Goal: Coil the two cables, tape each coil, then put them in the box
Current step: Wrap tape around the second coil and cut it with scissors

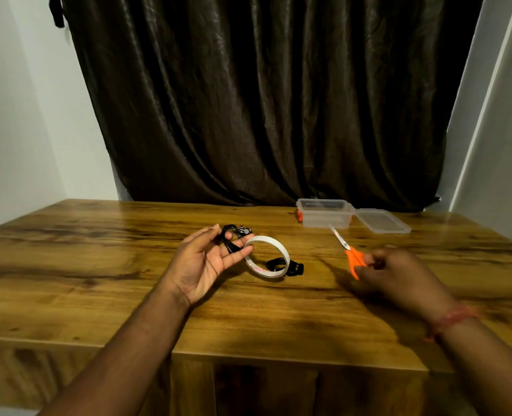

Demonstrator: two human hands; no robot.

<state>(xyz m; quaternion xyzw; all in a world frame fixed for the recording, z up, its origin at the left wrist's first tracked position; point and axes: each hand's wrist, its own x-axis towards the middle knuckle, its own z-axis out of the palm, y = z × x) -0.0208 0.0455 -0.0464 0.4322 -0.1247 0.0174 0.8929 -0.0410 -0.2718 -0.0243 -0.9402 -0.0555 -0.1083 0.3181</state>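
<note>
Black coiled cable in left grip; right grip around orange scissors.

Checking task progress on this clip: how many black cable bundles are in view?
2. One cable bundle is held in the left hand; the other cable bundle lies on the table by the tape roll.
</note>
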